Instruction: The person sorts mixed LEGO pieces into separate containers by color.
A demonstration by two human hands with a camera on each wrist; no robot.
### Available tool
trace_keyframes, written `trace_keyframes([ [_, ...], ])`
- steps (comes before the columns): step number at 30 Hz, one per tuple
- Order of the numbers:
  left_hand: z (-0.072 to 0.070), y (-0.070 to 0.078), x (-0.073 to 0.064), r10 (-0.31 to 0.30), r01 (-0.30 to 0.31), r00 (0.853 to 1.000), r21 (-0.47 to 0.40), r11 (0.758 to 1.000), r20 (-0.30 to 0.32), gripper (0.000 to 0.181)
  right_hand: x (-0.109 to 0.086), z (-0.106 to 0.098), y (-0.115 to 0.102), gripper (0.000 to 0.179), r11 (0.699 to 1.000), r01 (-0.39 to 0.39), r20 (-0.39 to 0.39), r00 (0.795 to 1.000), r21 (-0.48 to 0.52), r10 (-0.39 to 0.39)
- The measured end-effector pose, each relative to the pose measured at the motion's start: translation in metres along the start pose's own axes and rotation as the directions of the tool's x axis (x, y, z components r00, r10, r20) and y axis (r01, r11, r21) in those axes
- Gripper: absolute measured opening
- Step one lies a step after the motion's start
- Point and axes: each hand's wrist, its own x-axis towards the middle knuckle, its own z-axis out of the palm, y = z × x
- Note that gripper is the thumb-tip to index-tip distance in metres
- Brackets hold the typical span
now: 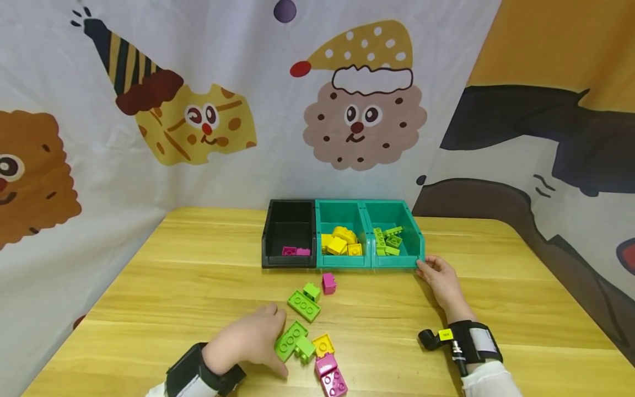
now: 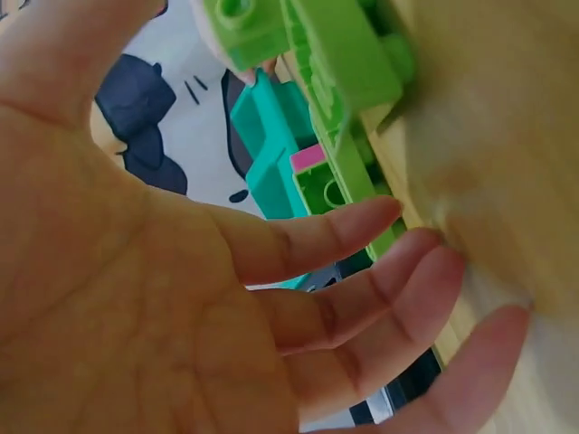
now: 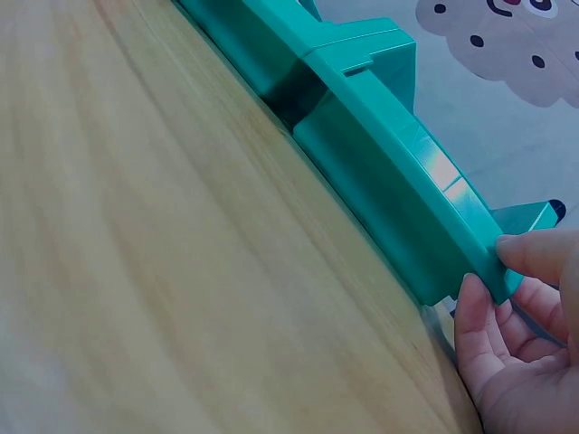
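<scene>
My left hand [image 1: 252, 337] hovers low over the table beside a long green building block [image 1: 291, 341], its fingers spread and gently bent. In the left wrist view the palm [image 2: 136, 298] holds nothing, and green blocks [image 2: 348, 63] stand past the fingers. With thumb and fingertips, my right hand [image 1: 443, 284] pinches the front right corner of the right teal bin [image 1: 397, 261]. The right wrist view shows that grip on the rim of the teal bin [image 3: 380, 199]. Green blocks [image 1: 379, 240] lie inside this bin.
A middle teal bin [image 1: 342, 261] holds yellow blocks; a black bin [image 1: 288, 261] holds magenta ones. Before them lie a magenta block [image 1: 328, 283], another long green block [image 1: 303, 306], a yellow block [image 1: 323, 344] and pink blocks [image 1: 332, 380]. A printed cloth [image 1: 278, 110] hangs behind.
</scene>
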Motion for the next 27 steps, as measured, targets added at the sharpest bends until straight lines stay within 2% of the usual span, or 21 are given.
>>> trace_keyframes([
  [3, 0.004, 0.002, 0.001, 0.023, -0.023, 1.000, 0.046, 0.999, -0.001, 0.103, -0.001, 0.000, 0.000, 0.036, 1.000, 0.008, 0.005, 1.000, -0.006, -0.008],
  [6, 0.007, 0.005, 0.004, 0.042, -0.041, 0.999, 0.058, 0.998, -0.028, 0.099, -0.001, 0.000, 0.001, 0.037, 1.000, 0.013, 0.006, 1.000, -0.003, -0.013],
  [10, 0.010, 0.008, 0.006, 0.030, -0.029, 0.998, 0.027, 0.999, -0.046, 0.091, 0.000, 0.000, 0.001, 0.033, 1.000, 0.014, 0.008, 1.000, 0.003, -0.014],
  [16, 0.011, 0.010, 0.007, 0.005, -0.005, 1.000, -0.013, 1.000, -0.020, 0.081, -0.001, -0.001, 0.001, 0.036, 1.000, 0.012, 0.006, 1.000, -0.013, -0.012],
  [22, 0.013, 0.010, 0.006, 0.014, -0.019, 0.996, -0.054, 0.998, -0.084, 0.061, -0.001, -0.001, 0.001, 0.039, 1.000, 0.005, 0.003, 1.000, -0.013, -0.005],
  [27, 0.012, 0.009, 0.006, 0.009, -0.016, 0.994, -0.066, 0.998, -0.110, 0.053, -0.001, -0.001, 0.001, 0.037, 1.000, 0.007, 0.005, 1.000, -0.029, -0.006],
])
